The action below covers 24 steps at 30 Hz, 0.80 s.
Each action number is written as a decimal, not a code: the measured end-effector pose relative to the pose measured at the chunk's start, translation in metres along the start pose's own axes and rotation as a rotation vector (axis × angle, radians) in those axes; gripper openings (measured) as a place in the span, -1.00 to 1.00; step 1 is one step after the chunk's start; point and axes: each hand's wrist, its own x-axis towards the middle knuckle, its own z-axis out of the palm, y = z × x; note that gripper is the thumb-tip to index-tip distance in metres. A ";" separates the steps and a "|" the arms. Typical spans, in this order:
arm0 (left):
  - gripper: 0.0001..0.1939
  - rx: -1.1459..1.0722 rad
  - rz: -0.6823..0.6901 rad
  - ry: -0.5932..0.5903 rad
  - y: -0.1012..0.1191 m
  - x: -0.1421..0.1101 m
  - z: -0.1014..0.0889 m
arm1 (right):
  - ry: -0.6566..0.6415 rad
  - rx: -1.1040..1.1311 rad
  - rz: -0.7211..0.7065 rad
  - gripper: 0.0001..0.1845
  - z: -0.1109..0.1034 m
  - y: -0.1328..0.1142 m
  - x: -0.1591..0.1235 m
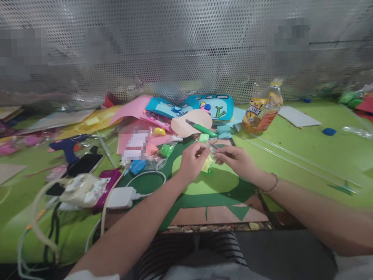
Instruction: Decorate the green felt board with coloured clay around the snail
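My left hand (193, 158) and my right hand (233, 158) meet above the table, fingers pinched together. Between them hangs a small clear plastic bag (207, 164) with something soft and yellow-green in it, and both hands grip its upper part. Beneath lies a dark green paper sheet (188, 201) bearing a light green rounded shape (218, 181). Just beyond the fingers rests a green-handled cutter (203, 129) on a pale pink paper piece (181, 126).
On the left are a glue gun (69, 146), a phone (85, 163), a white charger (119, 197) and tangled cables. Bagged coloured lumps (137, 166) lie nearby. A drink bottle (261, 108) and clear sticks (303, 160) are on the right. A perforated metal panel (183, 46) stands behind.
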 end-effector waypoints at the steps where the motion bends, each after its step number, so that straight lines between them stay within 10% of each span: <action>1: -0.81 -0.003 0.004 -0.001 0.000 0.000 0.000 | -0.003 0.005 0.004 -0.62 0.000 -0.001 0.000; 16: -0.80 0.024 0.118 0.013 0.001 -0.001 0.001 | -0.038 -0.053 -0.075 -0.72 -0.001 -0.012 -0.003; 24: -0.70 0.099 0.242 -0.041 0.002 -0.003 -0.001 | 0.020 -0.304 -0.346 -0.77 -0.003 -0.016 0.000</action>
